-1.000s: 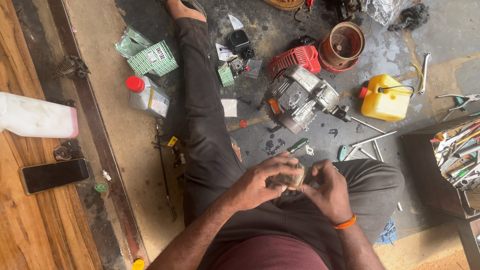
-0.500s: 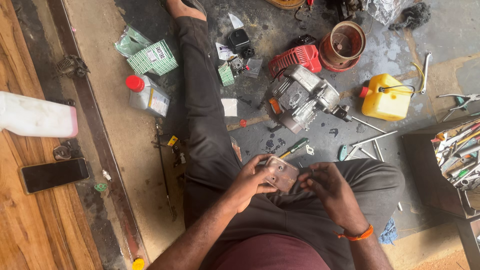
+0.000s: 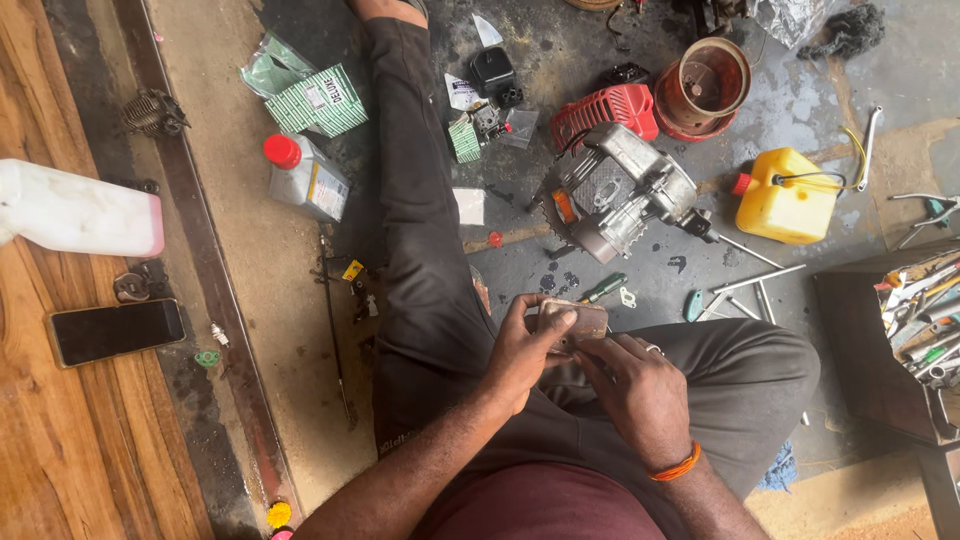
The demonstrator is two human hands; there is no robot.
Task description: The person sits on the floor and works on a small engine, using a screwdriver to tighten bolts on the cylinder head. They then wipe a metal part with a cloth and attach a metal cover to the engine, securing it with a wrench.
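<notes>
I pinch the small brown metal part (image 3: 572, 322) over my lap, left hand (image 3: 527, 352) clamped on its edge, right hand (image 3: 640, 392) steadying underneath. I'd work it gently; beyond, the small engine (image 3: 625, 195) lies apart.

you have a single view, from the camera on your head, facing almost straight down over your lap. your hands (image 3: 585, 365) sit low and centre, the nearest things to the lens. beyond them the floor (image 3: 250, 260) fills the frame, with your outstretched leg (image 3: 415, 200) running to the top edge. wooden boards (image 3: 60, 440) fill the left edge, a tool tray (image 3: 915, 320) the right.
</notes>
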